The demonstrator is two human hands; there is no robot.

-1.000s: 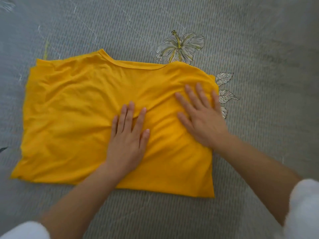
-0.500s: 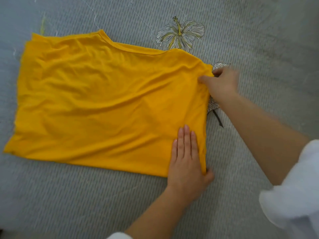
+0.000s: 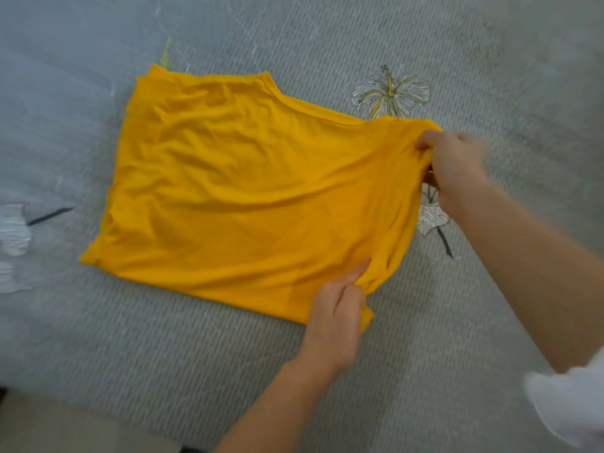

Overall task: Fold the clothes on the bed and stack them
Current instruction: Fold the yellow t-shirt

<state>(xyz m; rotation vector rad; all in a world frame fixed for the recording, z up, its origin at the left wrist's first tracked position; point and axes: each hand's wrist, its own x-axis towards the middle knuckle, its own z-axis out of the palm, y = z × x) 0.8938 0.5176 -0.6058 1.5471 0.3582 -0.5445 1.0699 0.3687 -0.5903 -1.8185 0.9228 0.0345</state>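
I have both hands clamped on the yellow shirt [image 3: 248, 197]. My right hand [image 3: 454, 168] grips the far corner and my left hand [image 3: 336, 318] pinches the near one, the two well apart along one edge. The shirt lies on the bed [image 3: 425, 338], spreading away from my hands toward my left, with the gripped edge slightly raised. I judge that a fold is starting. The next move calls for carrying this edge across evenly, with both corners level, onto the opposite side.
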